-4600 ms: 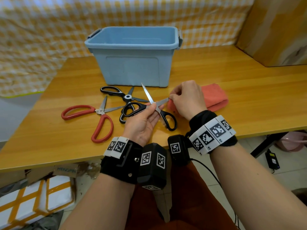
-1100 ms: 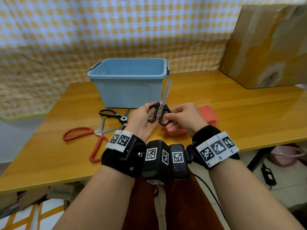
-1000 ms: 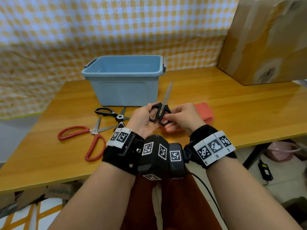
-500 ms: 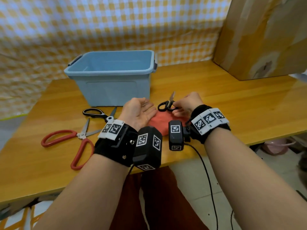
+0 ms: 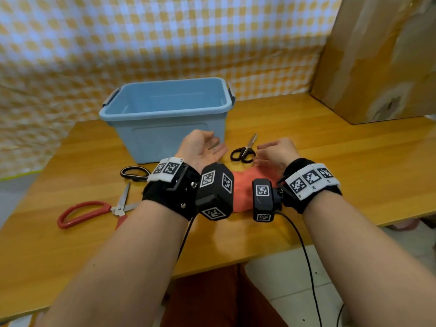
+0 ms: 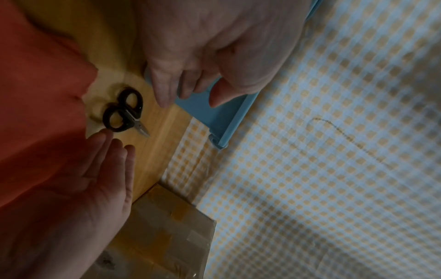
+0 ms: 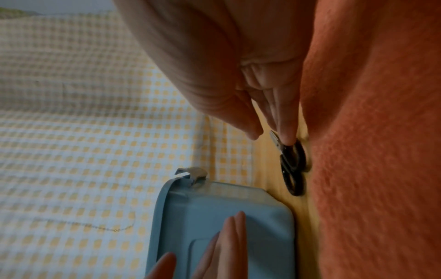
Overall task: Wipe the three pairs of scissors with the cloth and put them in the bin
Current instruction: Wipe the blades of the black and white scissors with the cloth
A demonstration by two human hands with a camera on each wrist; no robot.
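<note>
Cloth (image 5: 245, 185) lies nearest you on the table (image 5: 354, 175), orange, partly hidden under both wrists. Your left hand (image 5: 203, 147) hovers palm up with fingers relaxed and holds nothing. Your right hand (image 5: 276, 152) is likewise loose and empty, its fingertips just beside the handles of the small black scissors (image 5: 244, 151); the wrist views do not settle whether they touch. That pair lies closed on the table just beyond the cloth, blades pointing away, right of the bin (image 5: 165, 114). To the left lie the red scissors (image 5: 94, 208), blades open, and beyond them a second black pair (image 5: 134, 173), partly behind your left wrist. The bin stands at the far side; no scissors show in the visible part of it. Judged from this, no pair has been binned. Next, grip the small pair by its handles, lift it over the rim and lower it in, blades kept away from your fingers.
</note>
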